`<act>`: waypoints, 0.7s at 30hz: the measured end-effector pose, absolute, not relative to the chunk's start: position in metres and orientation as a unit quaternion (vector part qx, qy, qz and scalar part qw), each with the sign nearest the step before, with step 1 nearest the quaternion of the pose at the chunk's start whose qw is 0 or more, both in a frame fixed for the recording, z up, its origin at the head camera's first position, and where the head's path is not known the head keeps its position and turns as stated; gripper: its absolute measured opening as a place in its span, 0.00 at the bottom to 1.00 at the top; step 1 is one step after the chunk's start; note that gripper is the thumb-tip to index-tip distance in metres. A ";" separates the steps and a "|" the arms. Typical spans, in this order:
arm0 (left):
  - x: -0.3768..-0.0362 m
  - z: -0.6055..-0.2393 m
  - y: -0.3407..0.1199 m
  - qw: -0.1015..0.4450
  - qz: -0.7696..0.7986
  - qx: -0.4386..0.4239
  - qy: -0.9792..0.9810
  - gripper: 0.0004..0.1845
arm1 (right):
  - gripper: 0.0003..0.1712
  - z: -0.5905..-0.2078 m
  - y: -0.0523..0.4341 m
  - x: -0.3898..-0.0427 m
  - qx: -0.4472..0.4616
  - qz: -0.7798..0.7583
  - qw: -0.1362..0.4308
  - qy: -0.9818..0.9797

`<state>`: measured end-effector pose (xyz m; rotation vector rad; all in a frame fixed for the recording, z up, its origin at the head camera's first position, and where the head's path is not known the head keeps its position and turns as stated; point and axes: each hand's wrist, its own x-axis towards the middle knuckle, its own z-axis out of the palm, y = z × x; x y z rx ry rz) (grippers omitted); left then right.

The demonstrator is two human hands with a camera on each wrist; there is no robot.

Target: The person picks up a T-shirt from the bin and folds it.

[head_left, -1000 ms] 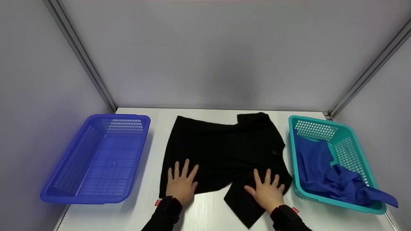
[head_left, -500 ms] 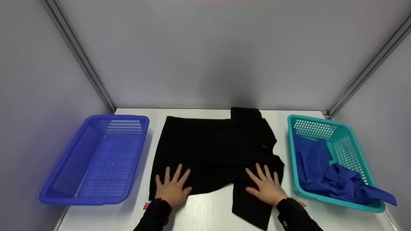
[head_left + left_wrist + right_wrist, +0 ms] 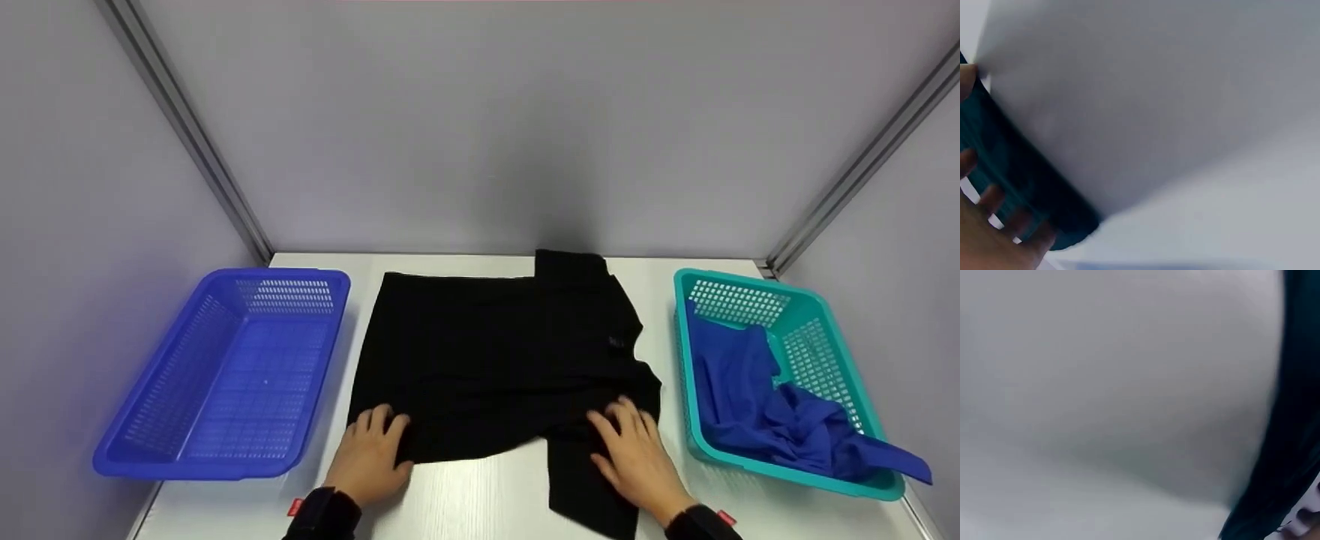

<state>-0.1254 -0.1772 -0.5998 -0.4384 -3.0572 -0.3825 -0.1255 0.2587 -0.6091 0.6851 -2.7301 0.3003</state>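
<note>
A black T-shirt (image 3: pixel 487 345) lies spread sideways on the white table (image 3: pixel 480 495), hem to the left and neck to the right. One sleeve points to the back, the other toward the front. My left hand (image 3: pixel 371 454) touches the shirt's near hem corner with bent fingertips, thumb apart from them. Near the front sleeve, my right hand (image 3: pixel 637 457) rests its bent, slightly blurred fingertips on the cloth. In the left wrist view the fingers (image 3: pixel 1016 222) are spread over the dark cloth. The right wrist view shows mostly table, with the shirt (image 3: pixel 1297 405) at the edge.
A blue plastic basket (image 3: pixel 315 420) with nothing in it stands on the left. On the right, a teal basket (image 3: pixel 817 360) holds a crumpled blue garment (image 3: pixel 750 397), one end hanging over its rim. Grey panels (image 3: pixel 480 135) enclose the back and sides.
The shirt has shifted left and lies straighter, its front sleeve turned more squarely toward me. Both hands have gone from flat, spread fingers to bent ones, and the left has drawn back.
</note>
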 end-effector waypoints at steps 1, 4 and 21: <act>-0.124 -0.600 -0.180 0.019 -0.112 -0.143 -0.983 0.30 | 0.31 -0.610 0.260 -0.121 0.265 0.103 0.173 -0.943; -0.119 -0.598 -0.187 0.025 -0.084 -0.148 -0.985 0.24 | 0.21 -0.612 0.265 -0.107 0.334 0.108 0.170 -0.921; -0.118 -0.598 -0.199 0.158 -0.027 -0.136 -0.978 0.16 | 0.25 -0.626 0.298 -0.087 0.233 0.073 0.218 -0.945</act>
